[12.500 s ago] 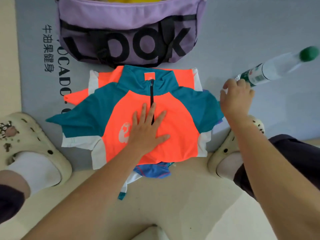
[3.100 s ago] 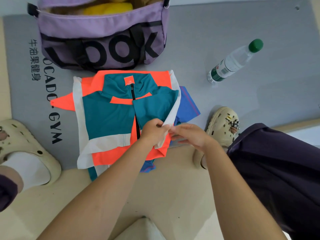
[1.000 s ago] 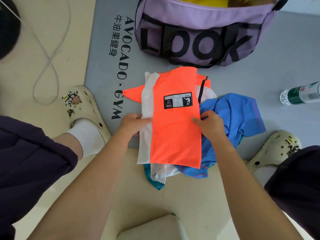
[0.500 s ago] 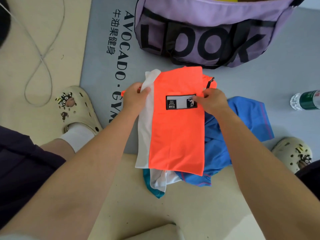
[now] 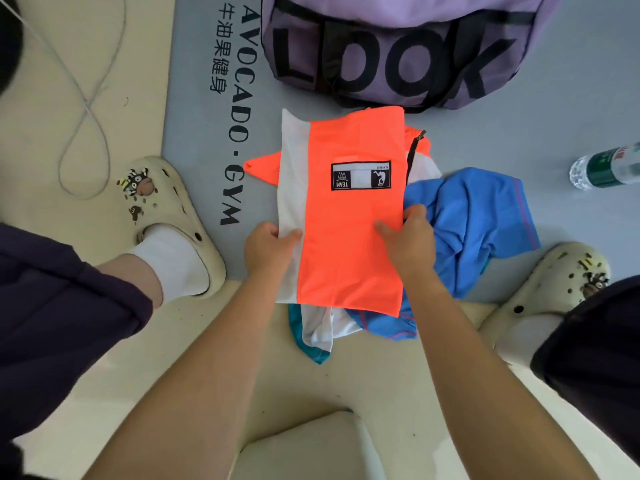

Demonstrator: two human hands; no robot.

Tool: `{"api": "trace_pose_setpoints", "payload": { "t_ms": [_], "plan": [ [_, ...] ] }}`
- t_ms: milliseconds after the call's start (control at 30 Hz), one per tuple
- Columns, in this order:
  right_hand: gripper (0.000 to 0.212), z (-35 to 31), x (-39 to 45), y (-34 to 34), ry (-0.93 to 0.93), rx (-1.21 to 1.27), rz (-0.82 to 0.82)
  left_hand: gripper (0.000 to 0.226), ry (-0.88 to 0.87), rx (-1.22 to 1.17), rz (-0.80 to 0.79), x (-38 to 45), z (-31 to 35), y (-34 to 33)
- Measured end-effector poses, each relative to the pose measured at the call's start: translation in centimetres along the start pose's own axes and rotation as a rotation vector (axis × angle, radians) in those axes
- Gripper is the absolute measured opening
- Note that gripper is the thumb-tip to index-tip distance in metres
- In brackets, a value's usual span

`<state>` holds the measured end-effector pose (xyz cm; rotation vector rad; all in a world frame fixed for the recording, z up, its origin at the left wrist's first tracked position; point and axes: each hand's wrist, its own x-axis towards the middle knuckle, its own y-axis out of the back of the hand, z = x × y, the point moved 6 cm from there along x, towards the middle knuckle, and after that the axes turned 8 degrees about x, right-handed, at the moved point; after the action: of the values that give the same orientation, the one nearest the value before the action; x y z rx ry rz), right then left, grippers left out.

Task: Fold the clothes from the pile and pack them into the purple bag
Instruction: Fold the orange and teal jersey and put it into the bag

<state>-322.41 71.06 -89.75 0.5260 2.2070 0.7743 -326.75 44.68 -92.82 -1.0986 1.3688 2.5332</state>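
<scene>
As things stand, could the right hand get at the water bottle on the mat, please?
Probably yes, once freed: the right hand now grips the orange jersey. The water bottle lies farther right on bare grey mat, only the blue garment lying low between.

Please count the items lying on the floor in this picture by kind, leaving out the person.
Garments: 2, the folded orange and white jersey and the crumpled blue shirt
Purple fabric bags: 1
Clear plastic water bottles: 1
Grey gym mats: 1
Total: 5

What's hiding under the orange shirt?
Under the folded orange shirt, which both hands grip, a crumpled blue garment pokes out on the right, and a white and teal piece at the near edge. Whatever lies beneath the middle is covered.
</scene>
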Motion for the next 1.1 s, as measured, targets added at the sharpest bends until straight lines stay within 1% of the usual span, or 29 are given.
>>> {"api": "trace_pose_setpoints", "payload": {
  "t_ms": [67,133,200,267,333,433,467,500,533,633,700,733,767,800,867,933,1000,1033,1067,1100],
  "plan": [
    [0.034,1.5,-1.1,0.2,-0.03,0.009,-0.021,0.032,0.076,0.054,0.01,-1.3,-1.4,-0.1],
    [0.029,2.8,-1.8,0.7,-0.057,0.023,-0.032,0.038,0.11,0.1,-0.023,-2.3,-2.3,-0.4],
    [0.037,3.5,-2.4,1.2,-0.077,0.013,-0.05,0.045,0.137,0.072,-0.099,-3.0,-3.0,-1.0],
    [0.048,3.8,-3.0,1.3,-0.083,-0.032,-0.101,0.045,0.17,-0.002,-0.174,-3.6,-3.6,-1.6],
    [0.051,4.2,-3.5,1.1,-0.091,-0.106,-0.205,0.042,0.127,0.003,-0.242,-4.0,-3.9,-1.8],
    [0.047,5.0,-3.8,1.6,-0.072,-0.252,-0.344,0.033,0.05,0.208,-0.343,-4.0,-4.6,-1.3],
    [0.045,5.1,-3.7,1.9,-0.071,-0.297,-0.371,0.028,0.034,0.248,-0.343,-3.8,-4.6,-1.0],
    [0.043,5.0,-3.6,2.3,-0.071,-0.312,-0.378,0.022,0.014,0.235,-0.32,-3.4,-4.3,-0.7],
    [0.04,4.8,-3.4,2.6,-0.062,-0.288,-0.361,0.018,-0.005,0.17,-0.277,-3.2,-3.5,-0.4],
    [0.027,2.9,-2.4,3.4,0.011,-0.051,-0.191,0.029,0.038,-0.15,-0.137,-2.3,-0.9,0.4],
    [0.027,1.6,-2.0,3.4,0.031,0.092,-0.105,0.03,0.091,-0.275,-0.106,-1.6,0.4,0.3],
    [0.029,1.1,-1.7,3.0,0.025,0.149,-0.089,0.026,0.11,-0.312,-0.111,-1.2,0.8,0.0],
    [0.031,0.8,-1.4,2.6,0.014,0.192,-0.078,0.02,0.139,-0.356,-0.124,-0.7,1.1,-0.3],
    [0.031,0.5,-1.1,2.1,0.004,0.22,-0.063,0.02,0.184,-0.412,-0.161,-0.3,1.3,-0.8],
    [0.029,0.0,-0.5,1.4,-0.011,0.25,-0.009,0.025,0.288,-0.488,-0.271,0.3,1.2,-1.9],
    [0.026,-0.2,-0.2,0.9,-0.018,0.267,0.057,0.037,0.345,-0.494,-0.347,1.0,1.0,-2.2],
    [0.027,-0.2,0.0,0.5,-0.024,0.26,0.107,0.051,0.349,-0.495,-0.428,1.6,1.2,-2.4],
    [0.028,-0.1,0.0,0.3,-0.03,0.238,0.119,0.054,0.337,-0.5,-0.458,1.7,1.4,-2.4],
    [0.029,0.0,0.1,0.2,-0.035,0.204,0.117,0.053,0.314,-0.506,-0.454,1.8,1.6,-2.1],
    [0.029,0.1,0.3,0.0,-0.031,0.167,0.102,0.047,0.275,-0.517,-0.422,2.0,1.8,-1.8]
  ]
}}
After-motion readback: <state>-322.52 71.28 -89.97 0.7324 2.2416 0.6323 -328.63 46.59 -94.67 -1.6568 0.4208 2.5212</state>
